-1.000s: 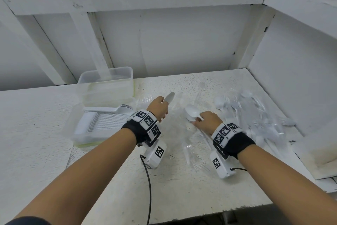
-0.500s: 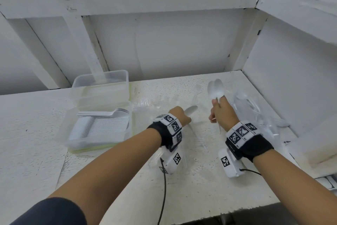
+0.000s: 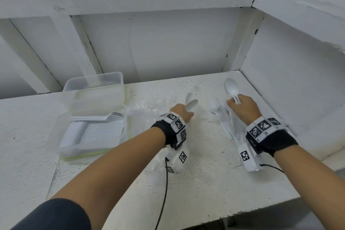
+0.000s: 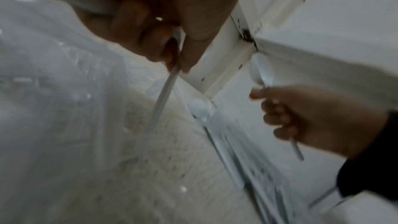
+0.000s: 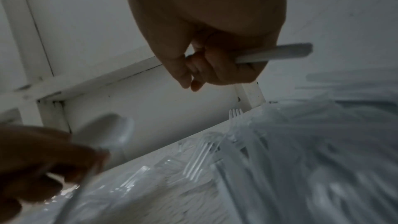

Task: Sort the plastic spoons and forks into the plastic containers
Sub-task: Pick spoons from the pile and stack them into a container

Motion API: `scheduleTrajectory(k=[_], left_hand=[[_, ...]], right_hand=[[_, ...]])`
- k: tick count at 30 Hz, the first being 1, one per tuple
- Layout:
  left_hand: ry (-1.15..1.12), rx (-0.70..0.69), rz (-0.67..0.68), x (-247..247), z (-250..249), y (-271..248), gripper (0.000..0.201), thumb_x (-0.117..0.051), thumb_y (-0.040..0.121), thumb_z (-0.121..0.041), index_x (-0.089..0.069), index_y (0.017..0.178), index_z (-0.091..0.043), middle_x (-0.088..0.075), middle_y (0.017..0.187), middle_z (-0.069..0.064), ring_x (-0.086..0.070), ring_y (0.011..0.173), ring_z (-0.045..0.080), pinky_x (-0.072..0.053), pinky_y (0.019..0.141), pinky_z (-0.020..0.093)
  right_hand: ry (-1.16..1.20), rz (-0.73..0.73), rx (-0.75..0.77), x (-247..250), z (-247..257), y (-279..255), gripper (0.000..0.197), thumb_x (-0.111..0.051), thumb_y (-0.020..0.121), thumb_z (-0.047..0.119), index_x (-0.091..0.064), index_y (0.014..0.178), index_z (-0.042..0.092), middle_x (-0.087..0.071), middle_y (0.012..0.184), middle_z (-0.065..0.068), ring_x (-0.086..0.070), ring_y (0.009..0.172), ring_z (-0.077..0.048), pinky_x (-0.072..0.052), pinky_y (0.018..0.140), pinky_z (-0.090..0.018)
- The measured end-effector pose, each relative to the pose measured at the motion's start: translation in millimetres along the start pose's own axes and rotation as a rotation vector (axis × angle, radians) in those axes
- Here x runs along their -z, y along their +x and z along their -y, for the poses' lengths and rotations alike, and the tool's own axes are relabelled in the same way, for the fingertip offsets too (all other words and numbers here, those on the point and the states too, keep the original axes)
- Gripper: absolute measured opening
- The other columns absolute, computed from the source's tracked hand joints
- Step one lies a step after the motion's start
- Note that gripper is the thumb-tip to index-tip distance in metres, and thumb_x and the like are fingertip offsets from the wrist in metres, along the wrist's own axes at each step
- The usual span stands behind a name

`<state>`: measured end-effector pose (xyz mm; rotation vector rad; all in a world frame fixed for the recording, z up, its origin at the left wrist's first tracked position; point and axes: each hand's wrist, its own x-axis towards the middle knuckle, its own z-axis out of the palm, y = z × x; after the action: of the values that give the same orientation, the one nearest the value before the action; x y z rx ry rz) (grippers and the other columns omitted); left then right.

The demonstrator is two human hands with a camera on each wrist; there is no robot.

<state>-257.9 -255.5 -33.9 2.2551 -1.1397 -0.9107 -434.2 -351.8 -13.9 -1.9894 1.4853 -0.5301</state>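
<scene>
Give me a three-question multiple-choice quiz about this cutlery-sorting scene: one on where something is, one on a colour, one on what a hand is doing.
1. Where does the container of stacked spoons sit?
A. left of both hands
B. between the hands
C. on the upper shelf

2. What colour is the spoon in the right hand?
A. black
B. white
C. red

3. What is the left hand doing?
A. lying flat on the table
B. pressing a lid
C. gripping a spoon

Answers: 1 A, it lies beyond the left arm in the head view. 2 B, its bowl shows white. 3 C, fingers curl round the handle in the left wrist view.
</scene>
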Motion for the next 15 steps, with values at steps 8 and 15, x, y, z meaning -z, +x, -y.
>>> scheduleTrajectory(k=[8, 15], left_hand=[[-0.379, -0.127, -0.286, 35, 12, -4, 0.018, -0.049, 0.094, -0.022, -0.053, 0.086, -0.007, -0.054, 0.073, -0.001, -0.044, 0.057, 0.008, -0.032, 0.05, 0.021], [-0.462, -0.046, -0.252, 41, 23, -9, 0.017, -0.05, 0.092, -0.021, -0.057, 0.087, -0.007, -0.051, 0.065, -0.002, -0.046, 0.059, 0.011, -0.037, 0.057, 0.024]], right_hand=[[-0.436, 0.229, 0.058, -16, 27, 33, 0.02, -0.055, 0.088, 0.027, -0.059, 0.086, 0.008, -0.06, 0.08, -0.008, -0.056, 0.068, -0.023, -0.041, 0.058, -0.025], [-0.619, 0.333, 0.111, -44, 35, 33, 0.034, -0.063, 0.085, 0.029, -0.056, 0.107, 0.003, -0.064, 0.098, -0.012, -0.055, 0.075, -0.023, -0.041, 0.064, -0.027]])
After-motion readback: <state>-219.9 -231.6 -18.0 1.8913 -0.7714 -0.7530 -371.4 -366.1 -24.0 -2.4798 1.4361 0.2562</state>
